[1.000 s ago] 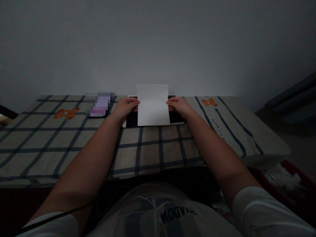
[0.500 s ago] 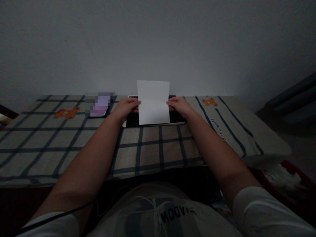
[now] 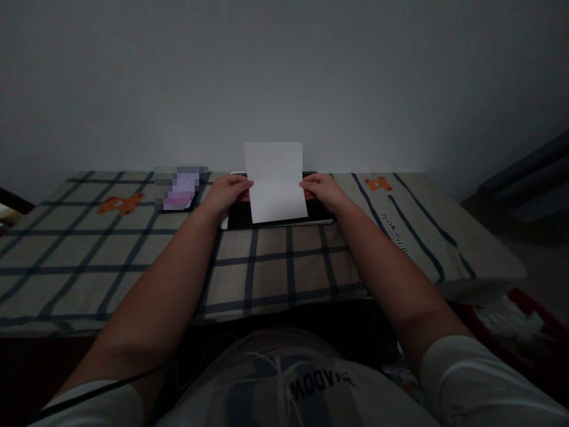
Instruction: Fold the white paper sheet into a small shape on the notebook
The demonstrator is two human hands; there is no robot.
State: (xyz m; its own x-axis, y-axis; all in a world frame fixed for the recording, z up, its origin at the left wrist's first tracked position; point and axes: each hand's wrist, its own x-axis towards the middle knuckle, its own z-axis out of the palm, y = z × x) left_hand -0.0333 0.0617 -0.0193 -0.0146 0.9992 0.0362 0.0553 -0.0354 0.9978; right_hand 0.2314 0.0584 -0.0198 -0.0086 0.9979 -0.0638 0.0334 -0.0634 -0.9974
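A white lined sheet of paper (image 3: 276,187) is held up above a dark, flat item (image 3: 242,218), perhaps a notebook, with pale page edges along its near side. My left hand (image 3: 228,191) pinches the paper's left edge between thumb and fingers. At the right edge, my right hand (image 3: 323,190) grips the same sheet in the same way. The paper hides the middle of the dark item.
A phone with a lit purple screen (image 3: 181,188), partly blurred, lies to the left on the checked tablecloth (image 3: 271,273). Behind the table rises a pale wall (image 3: 284,77). A red container (image 3: 533,308) with whitish contents is at the lower right, below the table edge.
The sheet has tilted slightly between my hands: its top edge has shifted a little left, and its lower right corner has risen slightly. Both hands remain in nearly the same place.
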